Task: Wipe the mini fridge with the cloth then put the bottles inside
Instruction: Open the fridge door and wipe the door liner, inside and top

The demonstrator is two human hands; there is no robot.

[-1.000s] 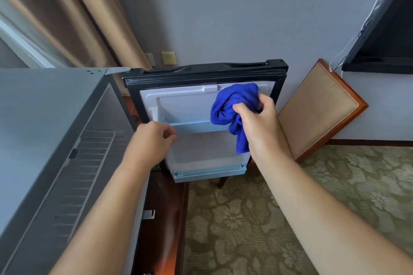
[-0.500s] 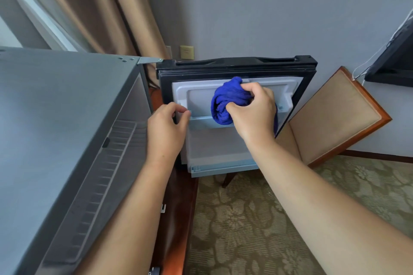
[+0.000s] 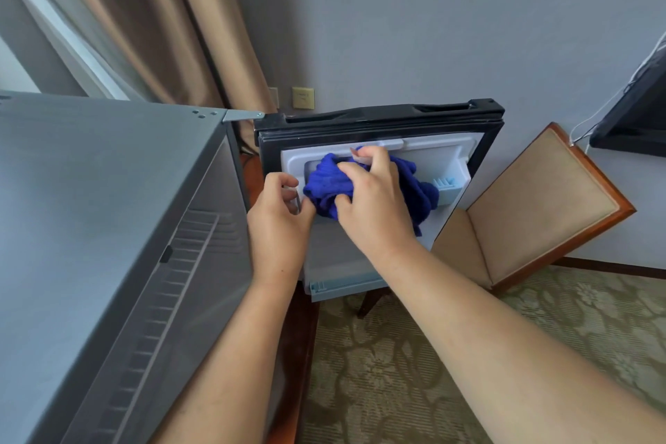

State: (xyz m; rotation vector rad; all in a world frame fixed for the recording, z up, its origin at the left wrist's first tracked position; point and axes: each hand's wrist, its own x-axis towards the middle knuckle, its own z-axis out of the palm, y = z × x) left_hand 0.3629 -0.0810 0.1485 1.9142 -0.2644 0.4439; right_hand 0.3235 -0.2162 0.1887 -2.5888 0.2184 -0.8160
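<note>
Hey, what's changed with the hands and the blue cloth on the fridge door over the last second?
The right hand carried the blue cloth leftward across the fridge door and now presses it, bunched, into the upper shelf recess. A second ago part of it hung loose. Unchanged: the left hand grips the door's left edge, and the door is open.

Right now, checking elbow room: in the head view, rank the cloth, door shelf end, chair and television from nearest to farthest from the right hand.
1. cloth, gripped in the right hand itself.
2. door shelf end, just to the hand's right on the fridge door.
3. chair, beyond the door, to the right.
4. television, at the far right edge of the view.
</note>
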